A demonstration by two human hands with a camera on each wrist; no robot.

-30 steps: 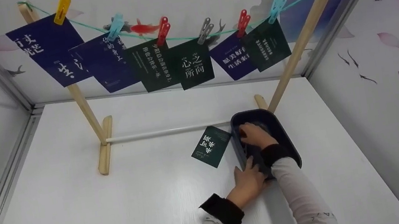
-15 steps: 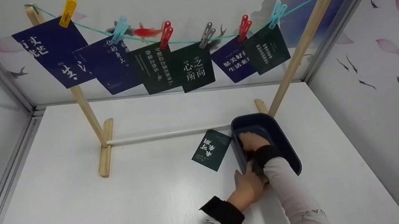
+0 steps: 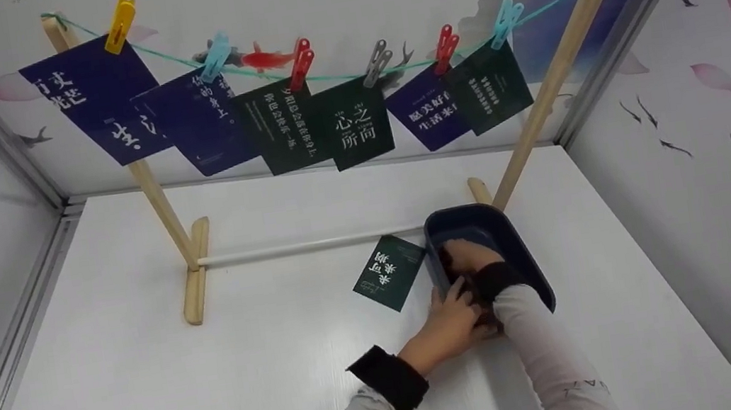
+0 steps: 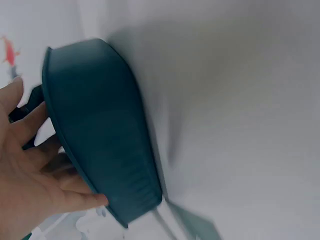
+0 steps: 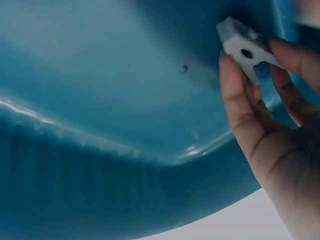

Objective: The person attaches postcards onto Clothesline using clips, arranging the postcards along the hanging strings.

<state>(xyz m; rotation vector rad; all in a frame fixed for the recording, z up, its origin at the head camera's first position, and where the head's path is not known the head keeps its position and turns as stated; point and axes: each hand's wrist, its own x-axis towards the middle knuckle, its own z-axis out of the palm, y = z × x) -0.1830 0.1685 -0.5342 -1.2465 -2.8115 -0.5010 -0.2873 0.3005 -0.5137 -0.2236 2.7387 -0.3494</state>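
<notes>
In the head view, my right hand point(image 3: 471, 256) reaches into a dark blue plastic basin point(image 3: 524, 253). The right wrist view shows it pinching a pale grey clothespin point(image 5: 246, 49) between thumb and fingers, just over the basin floor. My left hand point(image 3: 448, 325) lies at the basin's near left rim. In the left wrist view its spread fingers reach over the rim, while one finger touches the outer wall. A dark green card point(image 3: 391, 273) with white characters lies on the table against the basin's left side.
Behind the basin stands a wooden frame point(image 3: 552, 79) with a green string point(image 3: 347, 74). Several blue and green cards point(image 3: 354, 124) hang from it by coloured clothespins. A white rod point(image 3: 310, 245) joins the feet on the white table point(image 3: 149, 393).
My right hand stays inside the basin, shifting a little toward me. The left hand's fingers have spread more at the rim. The cards on the string and on the table keep their places.
</notes>
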